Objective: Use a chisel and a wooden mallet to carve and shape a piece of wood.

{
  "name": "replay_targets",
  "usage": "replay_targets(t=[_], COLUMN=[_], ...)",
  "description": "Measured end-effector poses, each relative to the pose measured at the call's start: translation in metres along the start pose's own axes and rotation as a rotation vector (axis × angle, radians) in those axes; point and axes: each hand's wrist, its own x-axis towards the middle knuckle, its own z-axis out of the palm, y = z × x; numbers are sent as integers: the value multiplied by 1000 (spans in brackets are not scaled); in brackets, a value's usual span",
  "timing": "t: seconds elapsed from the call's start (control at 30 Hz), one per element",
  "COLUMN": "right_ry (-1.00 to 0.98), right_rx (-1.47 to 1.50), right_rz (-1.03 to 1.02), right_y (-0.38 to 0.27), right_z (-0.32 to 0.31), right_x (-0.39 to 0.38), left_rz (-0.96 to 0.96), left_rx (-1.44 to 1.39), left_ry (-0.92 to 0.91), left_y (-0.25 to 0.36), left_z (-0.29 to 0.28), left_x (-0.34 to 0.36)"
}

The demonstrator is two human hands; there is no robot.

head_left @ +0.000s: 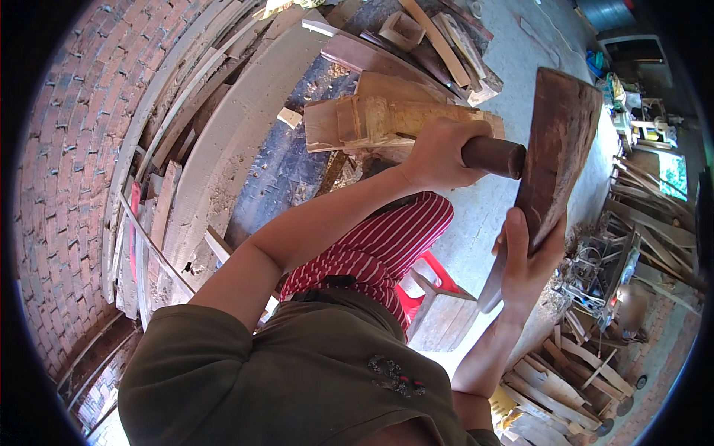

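Note:
My left hand [446, 152] is closed around the thick dark round handle [494, 157] of what looks like a chisel. A thin dark bit on the other side of the fist meets the edge of a carved tan wooden block [357, 123]; most of the blade is hidden. Gripped in my right hand [534, 256] is a dark brown wooden mallet [558, 141], its broad head upright and its narrow handle coming out below the fingers. The mallet's face is right beside the butt of the chisel handle; whether they touch I cannot tell.
Wood offcuts [428, 44] lie beyond the block. A small wood chip [289, 117] and shavings rest on the blue-grey surface [279, 171]. Long boards [223, 149] line the brick wall [89, 111]. A red stool [439, 271] is below; scrap wood [565, 386] piles up at right.

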Motion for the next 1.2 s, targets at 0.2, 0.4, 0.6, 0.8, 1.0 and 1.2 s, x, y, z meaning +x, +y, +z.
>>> replay_targets(t=[0.2,0.4,0.6,0.8,1.0,1.2], right_ry=[100,63,44,183,13,95], right_rx=[165,115,162,235,-83,-14], right_rz=[-54,2,58,-250,-63,-198], right_y=[1,11,9,-26,-19,-14], right_z=[2,0,3,-4,-7,-2], right_x=[-7,-16,-12,-1,9,1], left_rz=[-119,-150,-191,-41,33,35], left_rx=[-50,-134,-191,-109,-41,-97], left_ry=[-26,36,81,89,122,49], left_y=[-4,6,10,10,9,11], left_z=[2,-28,-26,-2,1,4], left_x=[24,65,46,26,13,7])
